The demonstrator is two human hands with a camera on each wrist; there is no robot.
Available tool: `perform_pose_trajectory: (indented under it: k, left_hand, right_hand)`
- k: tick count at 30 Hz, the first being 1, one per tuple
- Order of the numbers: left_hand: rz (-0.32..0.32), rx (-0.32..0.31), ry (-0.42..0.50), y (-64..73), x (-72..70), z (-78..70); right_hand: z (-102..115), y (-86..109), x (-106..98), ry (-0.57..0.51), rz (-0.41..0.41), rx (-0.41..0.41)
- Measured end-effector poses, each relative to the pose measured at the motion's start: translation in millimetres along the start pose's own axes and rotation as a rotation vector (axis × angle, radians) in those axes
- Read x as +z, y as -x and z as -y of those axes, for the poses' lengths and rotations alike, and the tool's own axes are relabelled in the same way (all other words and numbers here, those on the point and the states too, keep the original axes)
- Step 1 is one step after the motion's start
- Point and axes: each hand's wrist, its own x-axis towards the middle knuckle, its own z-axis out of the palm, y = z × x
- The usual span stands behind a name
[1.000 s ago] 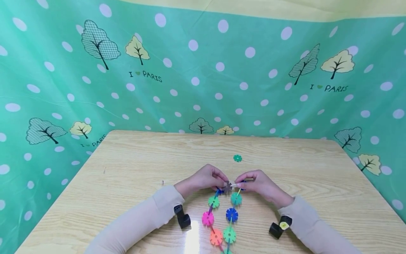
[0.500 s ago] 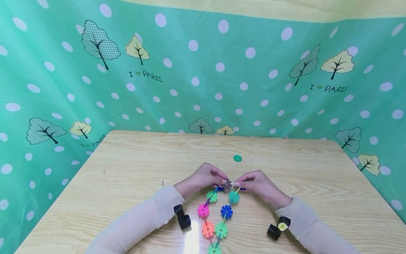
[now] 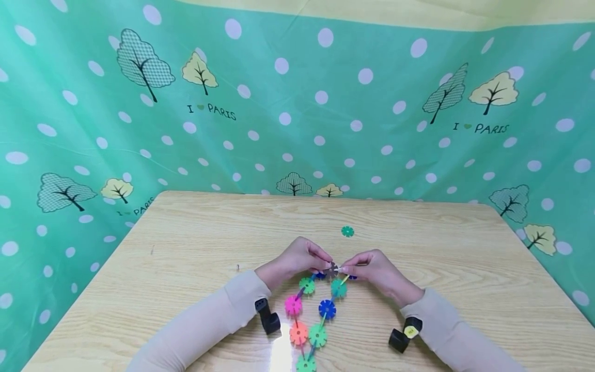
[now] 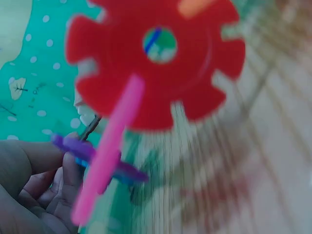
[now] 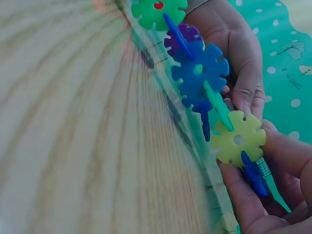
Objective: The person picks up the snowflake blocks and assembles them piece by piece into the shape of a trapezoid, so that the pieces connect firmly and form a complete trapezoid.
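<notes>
A chain of notched plastic snowflake discs hangs in a loop between the two hands. Thumb and fingers of the left hand (image 3: 302,257) pinch a dark grey disc (image 3: 332,269) at one end. The right hand (image 3: 378,271) pinches a thin white disc (image 3: 339,269), seen edge-on against the grey one's rim. Below them hang a pink disc (image 3: 293,305), an orange disc (image 3: 299,334) and a blue disc (image 3: 327,309). A red disc (image 4: 195,63) looms close in the left wrist view. In the right wrist view, a yellow disc (image 5: 243,126) sits at the right fingers.
One loose green disc (image 3: 347,231) lies on the wooden table (image 3: 209,222) beyond the hands. Behind the table hangs a green dotted cloth (image 3: 260,129). Black wrist cameras sit by both sleeves, one of them the left camera (image 3: 268,318).
The hanging chain has swung to the left, and its lower discs have drawn closer together. Both hands have shifted slightly left, still pinching the grey and white discs at the meeting ends.
</notes>
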Motion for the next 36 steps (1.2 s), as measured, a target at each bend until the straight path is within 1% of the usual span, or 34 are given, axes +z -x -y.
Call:
perform_pose_trajectory:
  k: [2,9,13,16,20,24,27,31,33,36]
  left_hand:
    - [0.001,0.004,-0.015,-0.3,-0.1,-0.7]
    - [0.014,0.006,-0.062,-2.3,-3.5,-2.4]
    - [0.019,0.018,-0.083,-6.8,-8.5,-1.4]
    - [0.034,0.039,-0.085,-13.4,-13.1,-0.8]
    - [0.051,0.075,-0.102,-27.2,-18.3,-3.1]
    - [0.073,0.099,-0.135,-45.5,-21.2,-8.3]
    - [0.11,0.128,-0.209,-61.4,-22.1,-11.7]
    - [0.157,0.166,-0.323,-79.2,-23.3,-15.0]
    - [0.175,0.186,-0.351,-86.4,-23.7,-15.3]
    - [0.198,0.213,-0.367,-95.8,-22.6,-14.6]
  right_hand:
    - [-0.2,-0.2,-0.6,0.002,0.01,0.007]
    - [-2.8,-1.2,-3.3,-0.044,0.03,0.048]
    - [-4.9,0.2,-6.8,-0.038,0.073,0.042]
    - [-5.9,1.4,-9.4,-0.045,0.092,0.047]
    - [-5.8,3.1,-11.7,-0.069,0.1,0.065]
    - [-5.2,4.0,-13.0,-0.078,0.101,0.078]
    - [-4.8,3.8,-14.1,-0.05,0.097,0.082]
    - [-4.0,3.3,-14.2,-0.001,0.1,0.075]
    - [-4.4,2.4,-13.7,0.017,0.099,0.076]
    - [-5.1,1.8,-13.3,0.042,0.099,0.07]
